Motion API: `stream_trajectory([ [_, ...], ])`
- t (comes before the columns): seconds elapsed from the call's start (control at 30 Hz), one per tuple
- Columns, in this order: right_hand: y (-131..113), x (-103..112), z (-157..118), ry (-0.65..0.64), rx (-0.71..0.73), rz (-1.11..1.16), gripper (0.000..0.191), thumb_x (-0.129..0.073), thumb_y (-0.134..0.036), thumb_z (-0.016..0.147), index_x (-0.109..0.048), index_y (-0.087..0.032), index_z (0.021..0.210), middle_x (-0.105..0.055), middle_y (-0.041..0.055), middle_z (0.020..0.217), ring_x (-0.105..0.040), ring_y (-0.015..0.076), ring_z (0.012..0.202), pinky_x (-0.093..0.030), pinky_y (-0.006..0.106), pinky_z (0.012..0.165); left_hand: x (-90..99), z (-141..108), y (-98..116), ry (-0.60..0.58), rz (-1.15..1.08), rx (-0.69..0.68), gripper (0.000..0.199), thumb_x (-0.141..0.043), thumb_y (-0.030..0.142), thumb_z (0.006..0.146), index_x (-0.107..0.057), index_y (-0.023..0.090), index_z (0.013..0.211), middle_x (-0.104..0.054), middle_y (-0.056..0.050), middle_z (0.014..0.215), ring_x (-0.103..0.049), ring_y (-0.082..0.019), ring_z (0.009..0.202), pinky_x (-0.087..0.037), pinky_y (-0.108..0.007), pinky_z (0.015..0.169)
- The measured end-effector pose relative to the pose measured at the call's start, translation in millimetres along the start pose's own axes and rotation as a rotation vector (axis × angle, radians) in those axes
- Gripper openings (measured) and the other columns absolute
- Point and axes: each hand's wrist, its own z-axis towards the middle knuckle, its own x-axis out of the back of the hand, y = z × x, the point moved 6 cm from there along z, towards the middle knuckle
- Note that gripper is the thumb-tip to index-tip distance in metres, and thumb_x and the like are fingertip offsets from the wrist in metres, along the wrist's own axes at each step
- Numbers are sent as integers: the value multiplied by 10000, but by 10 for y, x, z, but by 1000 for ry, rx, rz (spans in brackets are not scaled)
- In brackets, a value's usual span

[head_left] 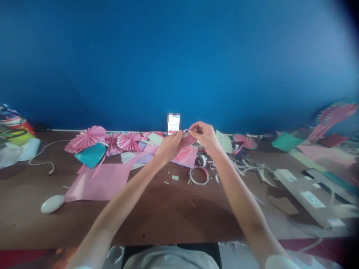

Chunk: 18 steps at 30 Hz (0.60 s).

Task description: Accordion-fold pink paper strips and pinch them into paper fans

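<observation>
Above the middle of the table, my left hand (170, 145) is closed on a piece of pink paper (188, 141). My right hand (205, 135) pinches at the same paper's upper right end, where a thin whitish strip shows between the hands; I cannot make out what the strip is. Just below lie a pink pleated paper fan (183, 154) and more pink paper. A roll of tape (199, 175) rests on the table under my right hand, beside small paper scraps (175, 178).
A lit phone (174, 123) leans against the blue wall (179, 59). Pink paper fans (92, 136), a pink sheet (98, 183) and a white mouse (52, 204) are at left. At right are tangled white strips (263, 173) and a grey laptop-like slab (303, 194) with things on it.
</observation>
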Motion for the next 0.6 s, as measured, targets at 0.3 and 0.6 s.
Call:
stream_trajectory([
  [0.3, 14, -31, 2, -56, 51, -81, 177, -712, -341, 747, -650, -182, 797, -649, 15, 685, -546, 126, 596, -400, 260, 546, 13, 76, -114, 5, -511, 84, 346, -366, 389, 979, -449, 171, 724, -500, 10, 656, -427, -99, 585, -259, -252, 547],
  [0.6, -147, -28, -45, -193, 114, -109, 124, -718, -287, 750, -667, -177, 777, -706, 42, 765, -652, 175, 720, -482, 300, 648, 63, 58, -257, -240, -855, 135, 303, -653, 437, 803, -694, 137, 787, -600, -10, 710, -482, -106, 637, -328, -246, 591],
])
